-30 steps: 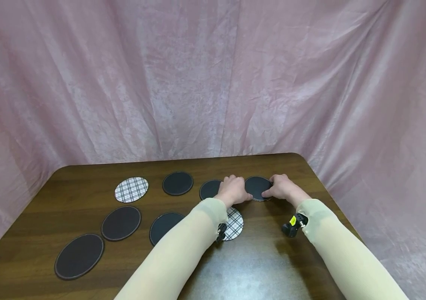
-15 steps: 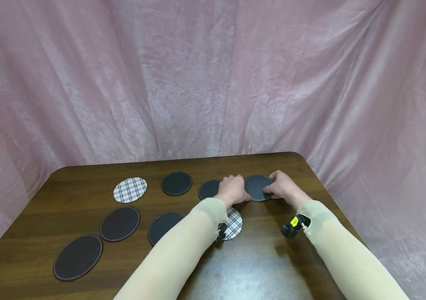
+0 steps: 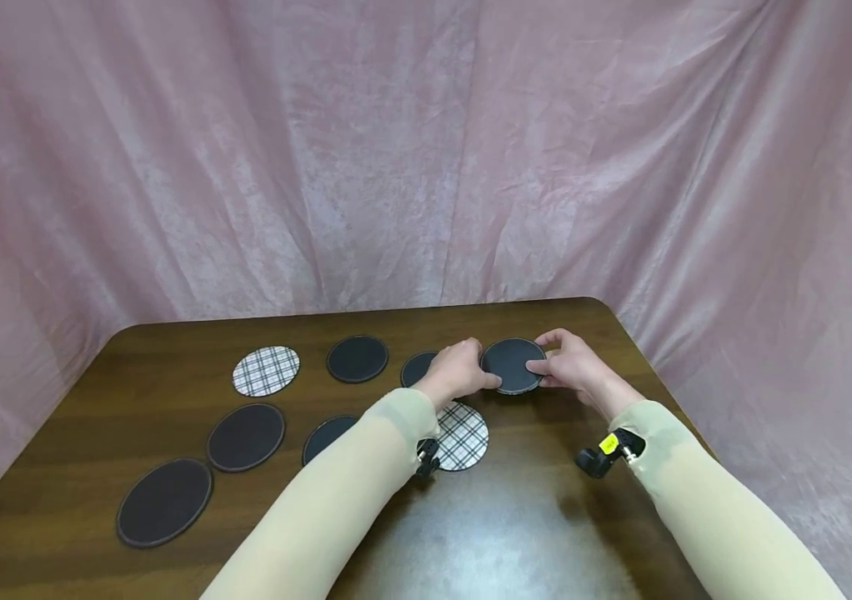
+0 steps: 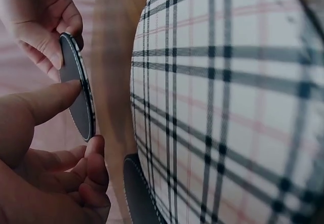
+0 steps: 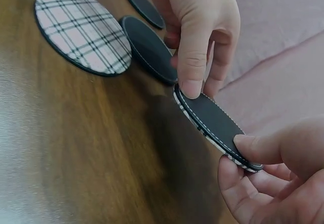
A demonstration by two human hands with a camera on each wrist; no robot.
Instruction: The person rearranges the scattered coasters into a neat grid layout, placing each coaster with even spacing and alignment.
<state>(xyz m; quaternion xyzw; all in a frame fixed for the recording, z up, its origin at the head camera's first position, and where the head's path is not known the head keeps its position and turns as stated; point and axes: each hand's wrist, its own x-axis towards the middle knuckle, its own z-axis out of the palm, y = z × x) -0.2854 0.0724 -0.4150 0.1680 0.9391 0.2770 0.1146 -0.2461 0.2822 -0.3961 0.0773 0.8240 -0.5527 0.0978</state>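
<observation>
Both hands hold one round coaster (image 3: 513, 365) by opposite edges, raised off the table near its far right. Its upper face is black with a stitched rim, and plaid shows along its underside in the right wrist view. My left hand (image 3: 459, 369) pinches the left edge, thumb (image 5: 192, 85) on the black face. On the opposite edge my right hand (image 3: 578, 368) has its thumb on top and fingers beneath. A plaid coaster (image 3: 462, 437) lies under my left wrist, large in the left wrist view. Behind the left hand, a black coaster (image 3: 417, 367) is partly hidden.
Another plaid coaster (image 3: 266, 371) and a black one (image 3: 357, 358) lie along the back of the brown wooden table (image 3: 516, 517). Further black coasters (image 3: 246, 437) lie on the left, one (image 3: 327, 435) partly under my left sleeve. A pink curtain (image 3: 396, 167) hangs behind the table.
The coaster between my hands has come up off the table, its right edge first, then the whole of it. Both hands have risen with it, and the left now grips its edge.
</observation>
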